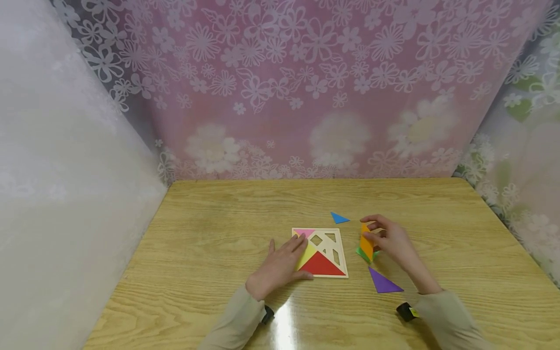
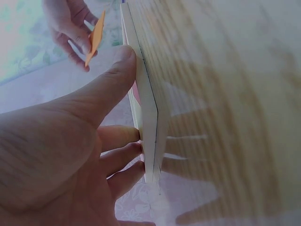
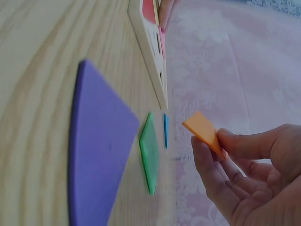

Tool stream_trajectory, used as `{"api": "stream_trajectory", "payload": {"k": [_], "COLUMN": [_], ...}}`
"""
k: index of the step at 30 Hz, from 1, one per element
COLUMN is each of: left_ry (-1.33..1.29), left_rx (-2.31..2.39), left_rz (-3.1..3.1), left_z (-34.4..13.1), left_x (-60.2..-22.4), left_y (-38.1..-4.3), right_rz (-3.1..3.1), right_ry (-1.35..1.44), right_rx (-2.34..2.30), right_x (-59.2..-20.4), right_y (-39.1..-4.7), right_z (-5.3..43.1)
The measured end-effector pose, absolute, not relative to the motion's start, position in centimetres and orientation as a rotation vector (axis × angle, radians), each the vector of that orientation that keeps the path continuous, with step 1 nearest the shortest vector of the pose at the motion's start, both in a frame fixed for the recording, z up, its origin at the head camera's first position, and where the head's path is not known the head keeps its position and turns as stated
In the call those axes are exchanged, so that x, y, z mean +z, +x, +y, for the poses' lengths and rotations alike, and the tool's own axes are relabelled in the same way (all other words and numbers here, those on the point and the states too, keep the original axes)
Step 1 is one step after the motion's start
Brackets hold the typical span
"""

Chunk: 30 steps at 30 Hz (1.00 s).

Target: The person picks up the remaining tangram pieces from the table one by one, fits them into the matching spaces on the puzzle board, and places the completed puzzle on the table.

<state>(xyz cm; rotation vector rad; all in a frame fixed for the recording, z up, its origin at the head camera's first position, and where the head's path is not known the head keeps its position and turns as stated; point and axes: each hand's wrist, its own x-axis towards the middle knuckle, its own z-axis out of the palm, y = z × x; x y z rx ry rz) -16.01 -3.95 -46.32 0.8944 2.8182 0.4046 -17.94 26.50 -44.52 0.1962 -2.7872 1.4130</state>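
Note:
A square wooden tangram board [image 1: 342, 253] lies on the table, holding a red triangle [image 1: 321, 266], a yellow triangle [image 1: 306, 256] and a pink piece [image 1: 304, 232] beside several cut-out recesses. My left hand [image 1: 280, 265] rests on the board's left part, its fingers extended across the yellow and pink pieces and its thumb at the near edge. Right of the board, my right hand [image 1: 391, 240] pinches an orange tangram piece [image 3: 203, 128] between thumb and fingers, raised above the table. Below it lies a green piece [image 3: 149, 154], partly hidden in the head view.
A purple triangle [image 1: 383, 282] lies on the table nearer to me, right of the board. Beyond the board's far right corner is a small blue triangle [image 1: 339, 218]. A flowered cloth [image 1: 306, 97] hangs behind the table's far edge.

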Motion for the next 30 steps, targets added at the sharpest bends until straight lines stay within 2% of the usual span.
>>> {"api": "stream_trajectory", "payload": {"k": [18,30], "left_ry": [0.944,0.912], "left_rx": [0.382,0.376], "left_rz": [2.829,2.826], "left_z": [-4.0,-4.0], "left_x": [-46.4,-46.5], "left_y": [-16.1,-16.3], "right_rz": [-2.748,-2.833], "right_ry": [0.356,0.450], "right_rx": [1.577,1.520], "right_x": [-44.6,-45.2], "right_y": [-18.9,-18.8], "right_z": [23.1,22.0]}}
